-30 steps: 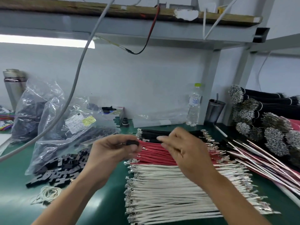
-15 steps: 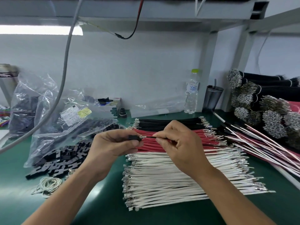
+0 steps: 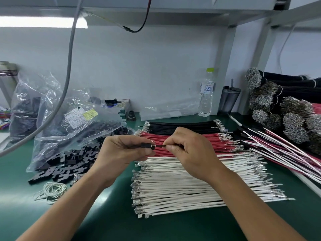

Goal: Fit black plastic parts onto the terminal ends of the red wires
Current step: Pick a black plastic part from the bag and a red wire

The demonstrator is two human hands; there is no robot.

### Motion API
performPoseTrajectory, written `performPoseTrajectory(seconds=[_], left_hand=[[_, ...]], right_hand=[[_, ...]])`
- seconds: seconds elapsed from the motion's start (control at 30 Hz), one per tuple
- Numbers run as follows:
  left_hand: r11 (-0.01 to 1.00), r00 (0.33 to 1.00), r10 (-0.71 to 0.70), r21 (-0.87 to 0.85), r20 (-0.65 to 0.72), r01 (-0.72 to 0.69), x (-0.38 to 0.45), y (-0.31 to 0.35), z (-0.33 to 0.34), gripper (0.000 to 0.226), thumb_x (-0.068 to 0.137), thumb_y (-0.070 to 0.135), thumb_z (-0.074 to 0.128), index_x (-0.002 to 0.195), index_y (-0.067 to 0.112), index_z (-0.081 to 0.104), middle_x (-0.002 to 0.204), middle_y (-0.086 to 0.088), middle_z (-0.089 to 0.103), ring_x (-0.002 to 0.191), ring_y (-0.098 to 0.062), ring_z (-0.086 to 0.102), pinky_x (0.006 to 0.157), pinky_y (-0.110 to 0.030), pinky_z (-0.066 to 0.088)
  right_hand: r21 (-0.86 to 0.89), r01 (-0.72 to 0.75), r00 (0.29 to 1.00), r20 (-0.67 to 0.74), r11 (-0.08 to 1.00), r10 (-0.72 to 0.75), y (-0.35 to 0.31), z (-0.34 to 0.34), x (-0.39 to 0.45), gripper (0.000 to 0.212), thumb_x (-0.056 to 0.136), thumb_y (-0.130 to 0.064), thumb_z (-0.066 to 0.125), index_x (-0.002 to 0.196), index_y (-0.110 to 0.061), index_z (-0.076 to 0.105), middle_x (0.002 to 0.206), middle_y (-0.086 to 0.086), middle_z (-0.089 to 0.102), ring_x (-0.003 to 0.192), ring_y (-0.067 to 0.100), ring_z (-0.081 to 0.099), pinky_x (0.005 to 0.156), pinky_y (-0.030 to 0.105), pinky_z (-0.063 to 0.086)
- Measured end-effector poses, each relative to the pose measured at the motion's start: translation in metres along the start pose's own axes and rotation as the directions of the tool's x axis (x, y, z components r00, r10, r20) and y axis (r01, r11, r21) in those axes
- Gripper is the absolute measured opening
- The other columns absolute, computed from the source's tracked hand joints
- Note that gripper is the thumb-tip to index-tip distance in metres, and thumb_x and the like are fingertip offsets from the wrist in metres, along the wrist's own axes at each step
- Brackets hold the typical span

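My left hand pinches a small black plastic part between thumb and fingers, above the wire stacks. My right hand pinches a thin wire that looks dark here, its left end meeting the part's right side. Whether the terminal is inside the part is hidden. Behind the hands lies a flat row of red wires with metal terminals at both ends. A heap of loose black plastic parts spills onto the green mat at the left.
A row of black wires lies behind the red ones and white wires lie in front. Clear bags of parts stand at the left, with rubber bands nearby. A water bottle, a cup and wire bundles stand at the right.
My right hand lifted a wire off the stack and brought its terminal end left to the black part in my left hand. The gap between them has closed.
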State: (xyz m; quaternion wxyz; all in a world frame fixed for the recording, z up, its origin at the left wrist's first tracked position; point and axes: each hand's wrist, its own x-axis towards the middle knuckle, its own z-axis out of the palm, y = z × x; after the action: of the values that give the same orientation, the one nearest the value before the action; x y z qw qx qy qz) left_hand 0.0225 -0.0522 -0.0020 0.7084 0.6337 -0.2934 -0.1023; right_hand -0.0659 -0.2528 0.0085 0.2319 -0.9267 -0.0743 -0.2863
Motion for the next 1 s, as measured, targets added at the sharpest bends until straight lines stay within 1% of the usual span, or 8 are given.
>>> performPoseTrajectory(seconds=[0.23, 0.4, 0.5, 0.67, 0.77, 0.9, 0.93, 1.0], left_hand=[[0.985, 0.999, 0.039, 0.171, -0.029, -0.034, 0.001, -0.008, 0.004, 0.026, 0.062, 0.015, 0.088, 0.087, 0.021, 0.085, 0.081, -0.012, 0.079, 0.070, -0.022, 0.073, 0.068, -0.025, 0.060], [0.991, 0.998, 0.037, 0.126, -0.044, -0.031, 0.003, -0.009, 0.004, 0.028, 0.062, 0.021, 0.088, 0.090, 0.020, 0.084, 0.083, -0.013, 0.079, 0.076, -0.029, 0.075, 0.071, -0.029, 0.061], [0.994, 0.996, 0.051, 0.103, -0.079, -0.042, 0.003, -0.009, 0.004, 0.025, 0.064, 0.015, 0.087, 0.089, 0.018, 0.084, 0.084, -0.014, 0.079, 0.080, -0.033, 0.078, 0.076, -0.033, 0.064], [0.989, 0.992, 0.087, 0.126, -0.088, -0.076, 0.003, -0.012, 0.010, 0.026, 0.071, -0.003, 0.085, 0.086, 0.018, 0.084, 0.081, -0.012, 0.079, 0.074, -0.027, 0.078, 0.070, -0.022, 0.061], [0.988, 0.994, 0.072, 0.145, -0.078, -0.060, 0.005, -0.014, 0.013, 0.024, 0.076, 0.000, 0.084, 0.088, 0.021, 0.083, 0.080, -0.010, 0.079, 0.074, -0.024, 0.078, 0.066, -0.020, 0.059], [1.000, 0.980, 0.008, -0.019, -0.201, -0.012, 0.011, -0.012, 0.012, 0.016, 0.080, 0.006, 0.082, 0.091, 0.019, 0.082, 0.086, -0.012, 0.080, 0.074, -0.028, 0.079, 0.061, -0.027, 0.063], [0.997, 0.968, -0.025, -0.074, -0.250, 0.007, 0.013, -0.012, 0.008, 0.015, 0.079, 0.009, 0.083, 0.091, 0.017, 0.082, 0.088, -0.013, 0.080, 0.075, -0.030, 0.079, 0.061, -0.029, 0.063], [0.986, 0.942, -0.090, -0.164, -0.322, 0.038, 0.015, -0.013, -0.003, 0.020, 0.076, 0.013, 0.083, 0.095, 0.012, 0.081, 0.093, -0.015, 0.080, 0.077, -0.031, 0.078, 0.059, -0.029, 0.062]], right_hand=[[-0.050, 0.023, 1.000, 0.003, 0.998, -0.023, -0.003, 0.014, -0.006, 0.015, 0.099, -0.024, 0.060, 0.103, -0.020, 0.073, 0.092, -0.013, 0.053, 0.081, 0.009, 0.055, 0.071, 0.032, 0.048], [0.015, -0.005, 0.999, -0.048, 1.000, 0.006, 0.000, 0.015, -0.005, 0.014, 0.098, -0.027, 0.062, 0.101, -0.021, 0.074, 0.090, -0.015, 0.055, 0.080, 0.007, 0.056, 0.069, 0.033, 0.049], [0.022, 0.001, 0.996, -0.091, 1.000, 0.001, -0.002, 0.019, -0.002, 0.013, 0.098, -0.024, 0.062, 0.100, -0.017, 0.073, 0.090, -0.012, 0.055, 0.080, 0.010, 0.057, 0.069, 0.035, 0.050], [-0.036, 0.066, 0.993, -0.099, 0.997, -0.069, -0.004, 0.024, -0.001, 0.019, 0.099, -0.024, 0.057, 0.102, -0.014, 0.073, 0.091, -0.011, 0.052, 0.079, 0.011, 0.055, 0.068, 0.027, 0.044], [-0.126, 0.058, 0.988, -0.134, 0.990, -0.075, 0.001, 0.019, -0.001, 0.016, 0.099, -0.028, 0.060, 0.100, -0.018, 0.074, 0.091, -0.010, 0.057, 0.081, 0.011, 0.056, 0.064, 0.028, 0.044], [-0.388, 0.136, 0.891, -0.354, 0.911, -0.284, 0.001, 0.015, 0.004, 0.011, 0.097, -0.020, 0.067, 0.101, -0.014, 0.074, 0.094, -0.002, 0.061, 0.088, 0.017, 0.053, 0.070, 0.028, 0.043], [-0.411, 0.180, 0.876, -0.346, 0.894, -0.336, 0.000, 0.017, 0.007, 0.009, 0.096, -0.018, 0.066, 0.101, -0.014, 0.073, 0.093, -0.001, 0.061, 0.087, 0.017, 0.052, 0.070, 0.028, 0.044], [-0.400, 0.202, 0.940, -0.179, 0.894, -0.292, -0.001, 0.028, 0.013, 0.009, 0.094, -0.017, 0.065, 0.098, -0.018, 0.074, 0.091, -0.005, 0.062, 0.085, 0.015, 0.051, 0.065, 0.028, 0.047]])
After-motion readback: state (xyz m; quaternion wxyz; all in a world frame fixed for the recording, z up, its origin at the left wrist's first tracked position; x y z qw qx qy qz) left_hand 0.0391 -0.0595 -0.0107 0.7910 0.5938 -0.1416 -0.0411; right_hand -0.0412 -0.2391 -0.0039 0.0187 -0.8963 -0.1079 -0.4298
